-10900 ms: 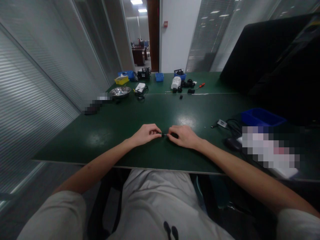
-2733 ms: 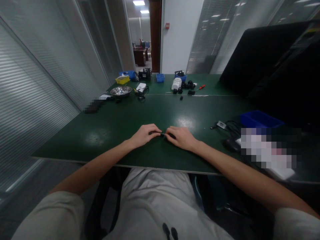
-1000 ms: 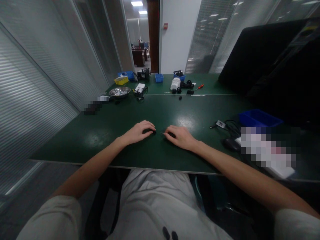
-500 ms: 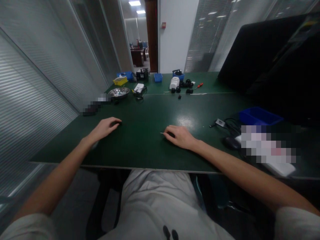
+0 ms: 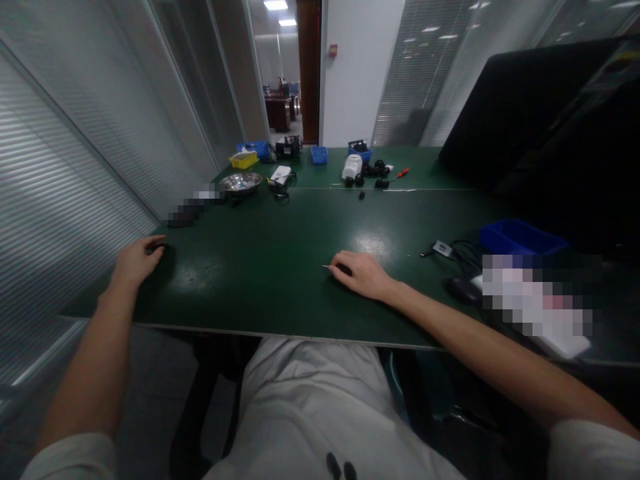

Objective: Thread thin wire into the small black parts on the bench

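My left hand (image 5: 139, 260) is over the left part of the green table (image 5: 260, 287). Its thumb and fingers close round a small black piece (image 5: 164, 246), whose kind I cannot make out. Nearer the middle, my right hand (image 5: 361, 273) rests on the tabletop with thumb and forefinger pinched together. A thin, pale, pin-like piece (image 5: 325, 267) sticks out leftward from that pinch; the rest of it is hidden by the fingers.
A metal bowl (image 5: 241, 183), a yellow tray (image 5: 243, 160) and a white box with cable (image 5: 281, 175) stand back left. Black parts (image 5: 376, 168) and an orange-handled screwdriver (image 5: 403, 173) lie farther back. At right are a blue bin (image 5: 520, 238), a mouse (image 5: 463, 289) and a big black screen (image 5: 540, 120).
My left hand has moved left across the table, carrying the small black piece. My right hand has stayed in place with the thin pale piece.
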Demonstrator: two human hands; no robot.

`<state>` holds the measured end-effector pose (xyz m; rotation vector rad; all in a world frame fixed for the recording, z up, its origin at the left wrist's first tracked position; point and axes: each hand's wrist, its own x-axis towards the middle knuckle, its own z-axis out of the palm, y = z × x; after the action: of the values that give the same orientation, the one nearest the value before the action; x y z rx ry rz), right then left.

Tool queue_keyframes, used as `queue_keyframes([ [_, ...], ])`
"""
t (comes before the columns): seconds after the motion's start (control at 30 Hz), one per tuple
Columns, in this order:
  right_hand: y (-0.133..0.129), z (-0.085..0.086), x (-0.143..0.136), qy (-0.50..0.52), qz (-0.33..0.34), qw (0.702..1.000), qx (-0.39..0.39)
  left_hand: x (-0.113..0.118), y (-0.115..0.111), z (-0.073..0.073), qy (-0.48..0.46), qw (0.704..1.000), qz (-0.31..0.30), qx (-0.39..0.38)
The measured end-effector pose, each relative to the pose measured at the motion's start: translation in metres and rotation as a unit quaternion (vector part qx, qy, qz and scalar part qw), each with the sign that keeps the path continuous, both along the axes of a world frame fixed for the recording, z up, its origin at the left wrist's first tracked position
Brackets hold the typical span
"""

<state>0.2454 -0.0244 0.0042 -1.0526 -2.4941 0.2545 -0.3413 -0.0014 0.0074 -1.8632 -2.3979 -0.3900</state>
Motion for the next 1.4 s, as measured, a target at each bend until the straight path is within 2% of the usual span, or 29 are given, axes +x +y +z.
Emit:
queue_keyframes([
  [0.13, 0.0, 0.0, 0.0, -0.002, -0.002, 1.0, -0.001, 0.002, -0.003, 0.002, -0.03, 0.999, 0.018, -0.009],
  [0.33, 0.0, -0.001, 0.001, -0.002, -0.004, 1.0, 0.005, 0.005, -0.004, 0.004, -0.027, 1.0, 0.006, 0.001],
  [0.57, 0.002, -0.003, 0.0, 0.0, 0.0, 1.0, 0.008, 0.011, -0.008, 0.013, -0.094, 0.989, 0.1, 0.05],
  [0.8, 0.001, -0.002, 0.0, -0.007, 0.002, 1.0, 0.008, 0.006, -0.01, 0.011, -0.068, 0.993, 0.044, 0.084],
  [1.0, 0.001, 0.0, 0.001, -0.006, 0.001, 1.0, 0.003, -0.006, -0.006, 0.001, -0.018, 0.997, 0.035, 0.06],
  [1.13, 0.001, 0.001, 0.001, -0.005, 0.004, 1.0, 0.006, -0.004, -0.008, 0.003, 0.021, 0.999, 0.018, 0.044],
  [1.27, 0.001, 0.0, 0.001, -0.006, 0.004, 1.0, 0.004, 0.002, -0.011, 0.006, 0.034, 0.998, 0.027, 0.043],
  [1.4, 0.002, -0.001, 0.001, -0.009, 0.001, 1.0, 0.007, 0.0, -0.01, 0.004, 0.008, 0.997, 0.057, 0.056],
])
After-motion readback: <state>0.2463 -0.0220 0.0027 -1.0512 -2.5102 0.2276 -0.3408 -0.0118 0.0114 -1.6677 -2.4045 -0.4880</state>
